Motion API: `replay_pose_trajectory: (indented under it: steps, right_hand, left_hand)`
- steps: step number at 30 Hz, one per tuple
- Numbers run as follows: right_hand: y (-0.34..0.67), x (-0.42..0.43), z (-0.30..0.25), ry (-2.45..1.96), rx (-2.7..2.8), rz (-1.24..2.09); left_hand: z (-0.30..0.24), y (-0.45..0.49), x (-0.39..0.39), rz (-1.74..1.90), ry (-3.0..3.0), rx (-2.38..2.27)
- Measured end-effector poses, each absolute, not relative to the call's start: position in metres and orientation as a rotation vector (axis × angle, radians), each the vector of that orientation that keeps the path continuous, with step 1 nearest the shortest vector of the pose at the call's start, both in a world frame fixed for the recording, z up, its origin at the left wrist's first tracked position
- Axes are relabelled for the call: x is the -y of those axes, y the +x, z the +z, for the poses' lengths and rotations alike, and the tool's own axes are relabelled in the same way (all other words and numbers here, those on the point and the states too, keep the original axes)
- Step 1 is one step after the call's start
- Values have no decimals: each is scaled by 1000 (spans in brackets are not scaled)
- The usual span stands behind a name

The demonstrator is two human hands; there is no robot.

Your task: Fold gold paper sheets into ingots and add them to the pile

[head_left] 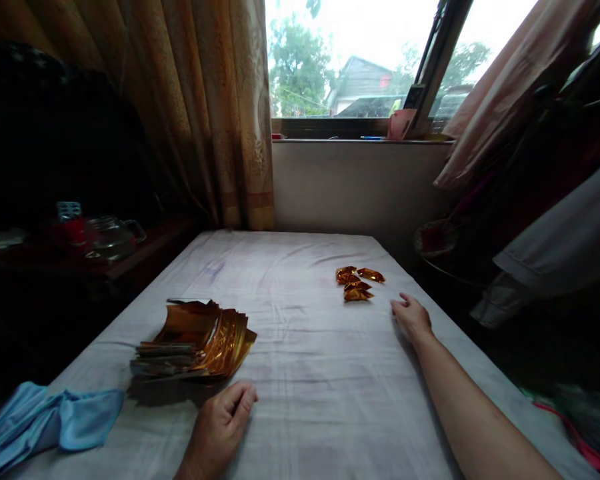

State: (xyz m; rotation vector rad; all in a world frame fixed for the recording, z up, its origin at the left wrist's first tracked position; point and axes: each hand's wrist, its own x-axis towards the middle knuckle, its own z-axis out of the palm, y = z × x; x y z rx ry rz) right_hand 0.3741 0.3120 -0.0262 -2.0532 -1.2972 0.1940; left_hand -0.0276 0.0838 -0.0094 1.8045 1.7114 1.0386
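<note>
Head camera, from the left: a light-blue piece of soft cloth (87, 417) lies well to the left of the left hand, playing no visible part in the work. Just beyond that hand and a little leftward sits a thick, uneven stack of shiny gold foil sheets (225, 343), unfolded as far as can be seen. The left hand (223, 420) is curled nearly closed, thumb along the fingers; nothing shows in it, though its palm is hidden. Farther right, just left of the right hand and slightly beyond it, a small cluster of pointed, folded gold foil pieces (359, 295), roughly five, lies on the pale cloth-covered surface (300, 387). The right hand (413, 321) is loosely parted at thumb and forefinger, apart from the pieces, with nothing visible in it. Judging by few folded pieces against so thick a stack, the work seems early, with most sheets left.
</note>
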Motion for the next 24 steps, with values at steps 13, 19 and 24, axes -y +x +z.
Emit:
replay_pose_trajectory:
  steps: [13, 19, 24]
  right_hand:
    - [319, -186, -35, -1653, 1220, 664]
    - [302, -149, -31, -1599, 1352, 598]
    - [303, -133, -30, -1563, 1366, 583]
  left_hand:
    - [-1, -19, -79, 1028, 1818, -1754]
    - [1, -17, -76, 1080, 1804, -1735]
    - [5, -15, -63, 1196, 1748, -1678]
